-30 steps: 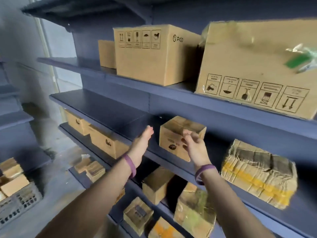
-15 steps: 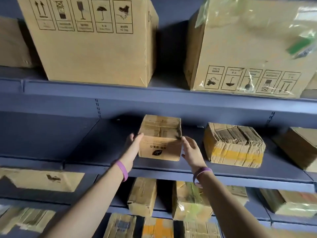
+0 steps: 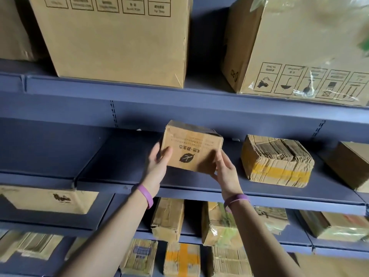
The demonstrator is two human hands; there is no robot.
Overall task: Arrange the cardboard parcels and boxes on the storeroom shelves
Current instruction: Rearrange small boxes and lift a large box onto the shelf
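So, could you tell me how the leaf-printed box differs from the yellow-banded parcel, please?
The leaf-printed box is held tilted by the left hand and right hand; the yellow-banded parcel rests untouched. The box is smooth, the parcel crumpled. Both are brown cardboard.

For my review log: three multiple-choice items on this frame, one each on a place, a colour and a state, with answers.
1. The yellow-taped parcel lies where from the leaf box? A. left B. right C. on the shelf above
2. The wristbands are? A. green B. purple C. red
3. The leaf box is? A. lying untouched B. held by one hand C. held by both hands
1 B, it sits to the box's right; 2 B, both bands are purple; 3 C, left hand and right hand grip its ends.
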